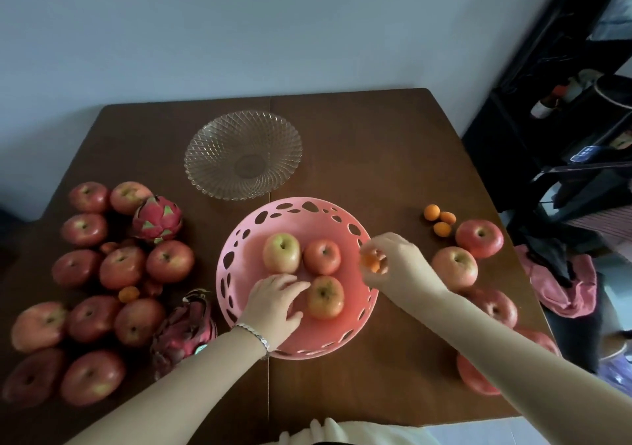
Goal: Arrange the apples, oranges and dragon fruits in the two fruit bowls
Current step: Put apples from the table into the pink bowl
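Note:
A pink perforated bowl [239,239] sits mid-table and holds three apples [281,253] in plain sight. My left hand [273,304] lies palm down inside it, fingertips against the nearest apple [325,297]; what is under the palm is hidden. My right hand [393,263] hovers over the bowl's right rim, pinching a small orange [372,262]. Behind, a clear glass bowl [242,155] stands empty. On the left lie many apples [121,266], two dragon fruits [157,218] [184,328] and a small orange [129,293]. More apples [455,268] and three small oranges [442,229] lie on the right.
The brown wooden table [376,157] stands against a pale wall. Beyond the table's right edge are a dark shelf unit [564,119] and a pink cloth [564,290]. One apple [475,376] lies close to the front right edge under my right forearm.

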Demonstrator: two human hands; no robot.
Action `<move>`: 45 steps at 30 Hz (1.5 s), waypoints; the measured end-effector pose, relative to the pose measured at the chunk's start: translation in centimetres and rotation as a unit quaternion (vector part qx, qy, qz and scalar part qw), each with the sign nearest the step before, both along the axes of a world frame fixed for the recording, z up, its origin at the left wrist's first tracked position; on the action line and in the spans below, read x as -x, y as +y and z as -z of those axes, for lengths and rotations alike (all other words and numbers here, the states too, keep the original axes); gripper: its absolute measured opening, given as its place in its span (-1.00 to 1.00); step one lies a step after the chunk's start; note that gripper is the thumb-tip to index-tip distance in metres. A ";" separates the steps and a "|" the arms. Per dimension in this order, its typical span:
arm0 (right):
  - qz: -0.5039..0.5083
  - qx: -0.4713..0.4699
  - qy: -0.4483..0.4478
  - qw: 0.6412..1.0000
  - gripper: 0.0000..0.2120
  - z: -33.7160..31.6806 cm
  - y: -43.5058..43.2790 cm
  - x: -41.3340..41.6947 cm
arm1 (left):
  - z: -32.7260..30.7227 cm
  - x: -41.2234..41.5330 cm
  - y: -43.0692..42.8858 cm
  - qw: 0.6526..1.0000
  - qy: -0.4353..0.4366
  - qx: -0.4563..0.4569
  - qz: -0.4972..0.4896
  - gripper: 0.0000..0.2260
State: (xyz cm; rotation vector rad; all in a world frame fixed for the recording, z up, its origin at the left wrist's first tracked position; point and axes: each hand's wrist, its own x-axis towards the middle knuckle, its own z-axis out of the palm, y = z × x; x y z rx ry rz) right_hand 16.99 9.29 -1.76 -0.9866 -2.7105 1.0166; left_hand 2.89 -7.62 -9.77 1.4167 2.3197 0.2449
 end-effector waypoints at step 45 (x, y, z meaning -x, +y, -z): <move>0.064 -0.167 -0.384 0.906 -0.22 6.4 7.7 -5.9 | -1.9 -0.2 -0.1 0.980 -0.026 0.117 -0.158 -0.32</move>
